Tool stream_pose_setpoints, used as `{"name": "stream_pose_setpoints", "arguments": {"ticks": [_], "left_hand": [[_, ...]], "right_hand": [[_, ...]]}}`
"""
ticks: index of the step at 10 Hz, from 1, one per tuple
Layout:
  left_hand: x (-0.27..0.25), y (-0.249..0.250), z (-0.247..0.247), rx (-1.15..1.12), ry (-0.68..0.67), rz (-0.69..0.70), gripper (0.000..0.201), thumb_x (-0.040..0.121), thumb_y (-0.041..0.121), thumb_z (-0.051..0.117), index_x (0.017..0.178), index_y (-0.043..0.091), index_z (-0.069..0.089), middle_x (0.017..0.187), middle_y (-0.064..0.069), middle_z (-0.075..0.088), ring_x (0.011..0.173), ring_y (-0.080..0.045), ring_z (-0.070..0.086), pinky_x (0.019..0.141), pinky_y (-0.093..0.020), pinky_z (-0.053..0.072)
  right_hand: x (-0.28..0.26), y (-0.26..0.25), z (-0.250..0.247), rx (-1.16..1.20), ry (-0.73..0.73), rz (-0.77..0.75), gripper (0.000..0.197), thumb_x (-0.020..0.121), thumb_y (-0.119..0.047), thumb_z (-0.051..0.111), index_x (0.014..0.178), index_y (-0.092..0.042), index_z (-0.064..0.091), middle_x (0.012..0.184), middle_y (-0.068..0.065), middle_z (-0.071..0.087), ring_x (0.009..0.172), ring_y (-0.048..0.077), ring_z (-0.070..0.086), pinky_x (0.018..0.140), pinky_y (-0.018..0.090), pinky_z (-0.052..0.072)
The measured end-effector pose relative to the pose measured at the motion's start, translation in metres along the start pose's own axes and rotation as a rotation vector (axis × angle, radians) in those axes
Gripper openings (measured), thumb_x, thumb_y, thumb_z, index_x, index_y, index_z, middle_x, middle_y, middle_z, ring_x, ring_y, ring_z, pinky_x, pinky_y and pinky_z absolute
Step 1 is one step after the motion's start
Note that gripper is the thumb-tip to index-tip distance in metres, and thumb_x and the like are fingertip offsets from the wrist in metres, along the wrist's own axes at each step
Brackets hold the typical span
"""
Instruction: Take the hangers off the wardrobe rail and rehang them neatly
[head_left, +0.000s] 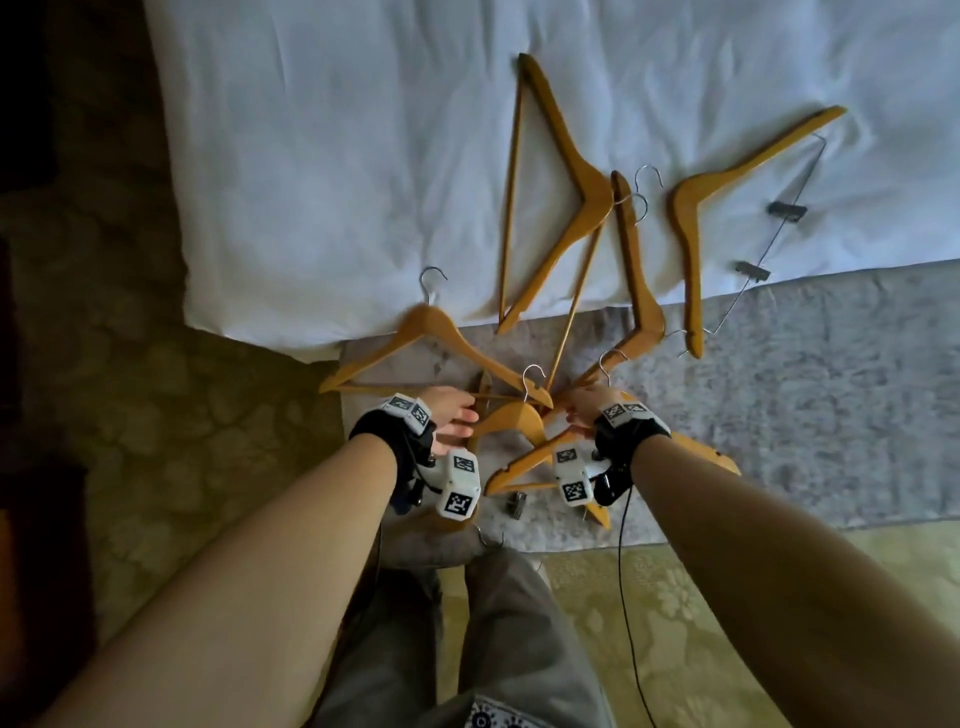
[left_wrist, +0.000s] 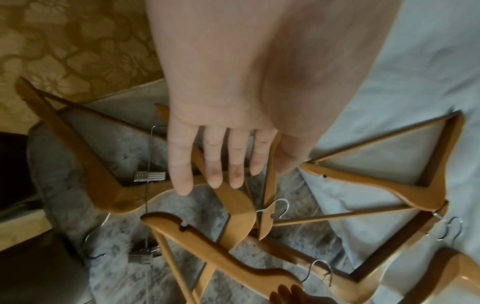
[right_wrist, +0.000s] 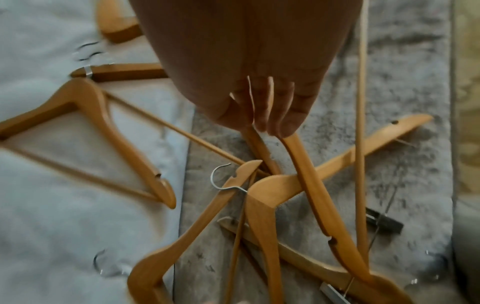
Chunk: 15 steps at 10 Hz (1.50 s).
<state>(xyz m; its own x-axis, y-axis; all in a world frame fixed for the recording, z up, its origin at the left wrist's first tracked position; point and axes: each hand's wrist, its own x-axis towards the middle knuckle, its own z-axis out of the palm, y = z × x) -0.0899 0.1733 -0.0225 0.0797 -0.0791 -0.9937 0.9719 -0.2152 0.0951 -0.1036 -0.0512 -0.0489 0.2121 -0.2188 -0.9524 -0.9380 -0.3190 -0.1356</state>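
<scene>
Several wooden hangers with metal hooks lie scattered on the white bed sheet (head_left: 311, 156) and the grey runner (head_left: 805, 389). A crossed pile of hangers (head_left: 514, 423) sits right below both hands. My left hand (head_left: 457, 423) hovers over it with fingers straight and spread (left_wrist: 215, 164), above one curved hanger (left_wrist: 233, 199). My right hand (head_left: 582, 410) reaches in from the right with straight fingers (right_wrist: 270, 115), their tips at the end of a hanger arm (right_wrist: 311, 185). Neither hand holds anything. No wardrobe rail shows.
A barred hanger (head_left: 566, 156) and a clip hanger (head_left: 727, 176) with metal clips (head_left: 787, 210) lie farther up the bed. Patterned carpet (head_left: 156, 415) is on the left. My legs (head_left: 509, 623) stand against the bed end, and a black cable (head_left: 623, 571) hangs from the right wrist.
</scene>
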Motion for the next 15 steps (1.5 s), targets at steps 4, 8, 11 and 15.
{"name": "stream_pose_setpoints", "arguments": {"ticks": [4, 8, 11, 15], "left_hand": [[0.073, -0.034, 0.046, 0.182, -0.125, -0.144, 0.048, 0.100, 0.038, 0.048, 0.144, 0.023, 0.038, 0.151, 0.000, 0.038, 0.140, -0.024, 0.030, 0.111, -0.056, 0.030], [0.075, -0.044, 0.022, 0.634, -0.239, 0.000, 0.050, 0.083, 0.026, 0.074, 0.122, 0.002, 0.055, 0.119, -0.015, 0.058, 0.112, -0.031, 0.055, 0.097, -0.037, 0.040], [-0.002, 0.005, -0.014, 0.578, -0.005, 0.195, 0.035, 0.095, 0.020, 0.058, 0.129, 0.015, 0.058, 0.127, -0.015, 0.059, 0.112, -0.035, 0.061, 0.080, -0.040, 0.057], [-0.185, 0.001, -0.135, 0.519, 0.193, 0.598, 0.026, 0.089, 0.028, 0.067, 0.112, 0.017, 0.069, 0.085, -0.004, 0.065, 0.071, -0.018, 0.059, 0.055, -0.022, 0.049]], "right_hand": [[0.077, 0.045, 0.017, 0.127, -0.086, 0.199, 0.032, 0.101, -0.030, 0.040, 0.091, -0.006, 0.058, 0.087, 0.014, 0.062, 0.074, 0.027, 0.058, 0.064, 0.031, 0.044], [0.067, 0.045, 0.040, 0.523, -0.124, 0.208, 0.038, 0.100, -0.024, 0.050, 0.066, -0.009, 0.046, 0.032, 0.000, 0.047, 0.038, 0.018, 0.050, 0.045, 0.023, 0.037], [0.002, -0.014, 0.046, 0.773, -0.209, -0.081, 0.015, 0.092, -0.018, 0.065, 0.085, -0.009, 0.055, 0.070, 0.007, 0.059, 0.044, 0.012, 0.061, 0.042, 0.021, 0.048], [-0.197, -0.127, 0.112, 0.580, -0.291, -0.561, 0.019, 0.091, -0.004, 0.061, 0.109, -0.006, 0.055, 0.091, 0.010, 0.060, 0.074, 0.019, 0.063, 0.054, 0.022, 0.057]]}}
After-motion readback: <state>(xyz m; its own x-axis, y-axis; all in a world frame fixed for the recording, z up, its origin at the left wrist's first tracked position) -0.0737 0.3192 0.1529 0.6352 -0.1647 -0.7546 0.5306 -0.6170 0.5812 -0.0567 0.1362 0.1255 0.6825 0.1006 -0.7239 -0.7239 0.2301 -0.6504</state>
